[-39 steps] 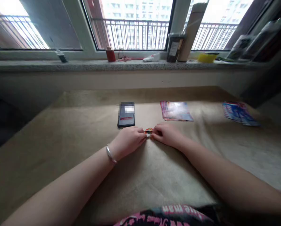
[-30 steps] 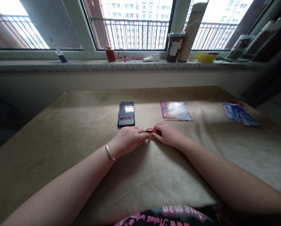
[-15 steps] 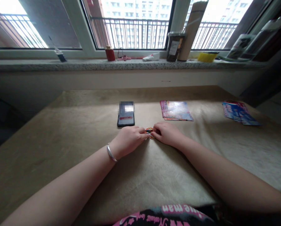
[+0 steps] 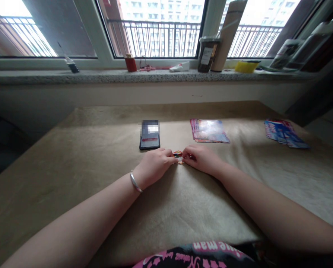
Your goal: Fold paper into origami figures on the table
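Observation:
Between my hands, low on the tabletop, is a small piece of colourful printed paper (image 4: pixel 179 157) with red, yellow and pale parts; it looks folded, and my fingers hide most of it. My left hand (image 4: pixel 157 164), with a silver bangle at the wrist, pinches its left end. At the right end, the curled fingers of my right hand (image 4: pixel 202 160) grip the same paper. A phone (image 4: pixel 150 143) lies just beyond my left hand. Past my right hand lies a fanned stack of glossy pink and pale blue printed sheets (image 4: pixel 210 130).
Another stack of blue and red printed sheets (image 4: pixel 285 133) lies at the table's right. Behind the table (image 4: pixel 71 156), the stone windowsill (image 4: pixel 99 77) carries a red jar (image 4: pixel 130 63), a dark lidded container (image 4: pixel 207 55), a tall tube (image 4: pixel 227 37) and a yellow item (image 4: pixel 246 67).
Both hands have shifted very slightly to the right, still holding the paper. A paler strip of it now shows between the fingertips, which sit a little differently.

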A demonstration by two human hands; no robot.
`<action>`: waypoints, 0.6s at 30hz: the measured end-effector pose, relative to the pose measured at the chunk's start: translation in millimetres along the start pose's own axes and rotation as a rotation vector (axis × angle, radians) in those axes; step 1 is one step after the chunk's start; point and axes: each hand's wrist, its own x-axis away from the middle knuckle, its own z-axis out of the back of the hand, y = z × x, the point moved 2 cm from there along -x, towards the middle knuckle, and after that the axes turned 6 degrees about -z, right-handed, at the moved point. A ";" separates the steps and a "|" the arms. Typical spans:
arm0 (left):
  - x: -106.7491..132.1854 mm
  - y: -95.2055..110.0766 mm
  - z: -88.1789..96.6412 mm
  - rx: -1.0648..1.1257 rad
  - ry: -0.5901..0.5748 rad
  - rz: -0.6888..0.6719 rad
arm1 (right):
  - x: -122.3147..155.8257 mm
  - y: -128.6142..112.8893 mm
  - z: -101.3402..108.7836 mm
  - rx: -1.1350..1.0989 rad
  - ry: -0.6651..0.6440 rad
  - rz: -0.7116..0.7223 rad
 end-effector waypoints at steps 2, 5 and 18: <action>-0.1 0.2 0.2 0.007 -0.001 0.001 | 1.6 -0.5 1.2 0.030 0.013 0.051; 0.0 0.3 0.2 0.013 -0.018 -0.002 | 2.0 -1.4 1.8 0.054 0.028 0.062; -1.3 0.1 0.7 0.028 -0.032 -0.013 | -3.5 -3.6 -1.1 0.051 0.001 -0.016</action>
